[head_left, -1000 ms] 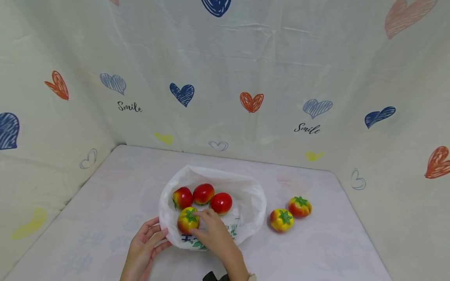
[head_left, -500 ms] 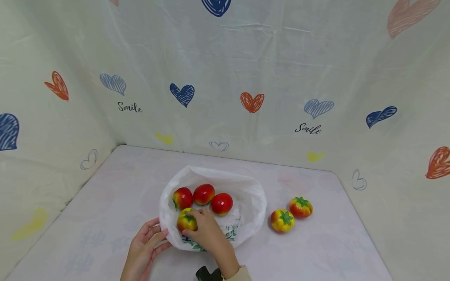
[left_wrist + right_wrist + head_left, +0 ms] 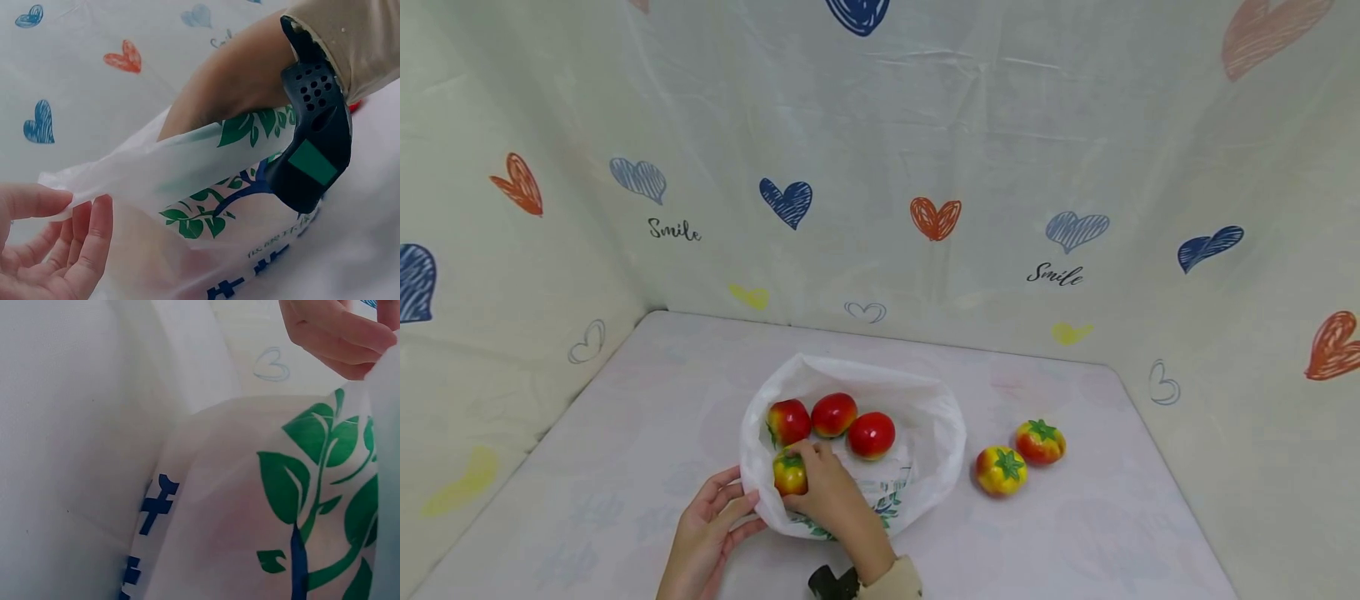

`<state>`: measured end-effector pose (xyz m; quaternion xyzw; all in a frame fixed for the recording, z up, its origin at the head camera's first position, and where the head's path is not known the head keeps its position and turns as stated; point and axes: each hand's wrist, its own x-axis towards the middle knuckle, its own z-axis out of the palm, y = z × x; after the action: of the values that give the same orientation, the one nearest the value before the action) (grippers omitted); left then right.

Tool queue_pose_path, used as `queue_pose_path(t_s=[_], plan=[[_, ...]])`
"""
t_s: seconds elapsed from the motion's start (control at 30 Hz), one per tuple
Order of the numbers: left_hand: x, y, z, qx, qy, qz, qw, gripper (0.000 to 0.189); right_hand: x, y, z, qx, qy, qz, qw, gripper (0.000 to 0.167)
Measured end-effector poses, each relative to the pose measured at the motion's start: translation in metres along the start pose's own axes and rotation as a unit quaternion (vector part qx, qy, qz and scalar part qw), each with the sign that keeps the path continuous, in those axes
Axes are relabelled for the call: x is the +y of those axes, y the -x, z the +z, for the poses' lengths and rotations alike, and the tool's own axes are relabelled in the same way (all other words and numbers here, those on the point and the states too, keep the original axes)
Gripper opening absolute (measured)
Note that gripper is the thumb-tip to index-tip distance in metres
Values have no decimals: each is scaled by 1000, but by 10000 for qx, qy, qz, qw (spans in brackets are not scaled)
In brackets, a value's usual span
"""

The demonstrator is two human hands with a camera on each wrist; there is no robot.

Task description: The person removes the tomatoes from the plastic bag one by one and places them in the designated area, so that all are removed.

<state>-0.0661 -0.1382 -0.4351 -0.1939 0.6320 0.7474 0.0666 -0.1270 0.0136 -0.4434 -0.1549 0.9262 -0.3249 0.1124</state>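
A white plastic bag [image 3: 942, 442] with green leaf print stands with its mouth wide open. My left hand [image 3: 706, 521] pinches its near left rim between thumb and fingers, as the left wrist view shows closely. Inside the bag, my right hand [image 3: 835, 496] holds a glossy yellow-red tomato [image 3: 788, 475] at the left side, thumb and fingers around it. Several redder tomatoes lie behind it in the bag, among them a left one [image 3: 788, 422], a middle one [image 3: 834, 414] and a right one [image 3: 871, 435]. In the right wrist view the bag's printed wall hides the right hand.
Right of the bag, a yellow-red tomato [image 3: 1000, 470] and a redder tomato [image 3: 1041, 442] sit on the pale table [image 3: 1097, 533]. A white curtain [image 3: 865, 142] printed with hearts hangs behind the table and at both sides.
My right hand has closed around the tomato in the bag and shifted it slightly left, reaching deeper. The left hand stays on the rim.
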Motion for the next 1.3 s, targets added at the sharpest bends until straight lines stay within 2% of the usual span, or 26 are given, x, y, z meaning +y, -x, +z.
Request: queue_pose_path(t_s=[0.3,0.8,1.0,1.13,1.3], plan=[[0,1,0,17,-42,-28,10000,56,-3,-5,7,40,199,-92,9998,53],[-1,0,0,2,-93,-49,9999,55,2,1,1,-71,336,-395,9986,55],[-2,0,0,-20,-43,63,10000,53,4,7,-7,-56,169,-304,9994,55],[-3,0,0,-41,27,187,9998,53,5,12,-14,103,1,-350,9993,53],[-1,-1,1,-6,9,119,9999,54,3,20,-24,322,-315,-395,9982,52]])
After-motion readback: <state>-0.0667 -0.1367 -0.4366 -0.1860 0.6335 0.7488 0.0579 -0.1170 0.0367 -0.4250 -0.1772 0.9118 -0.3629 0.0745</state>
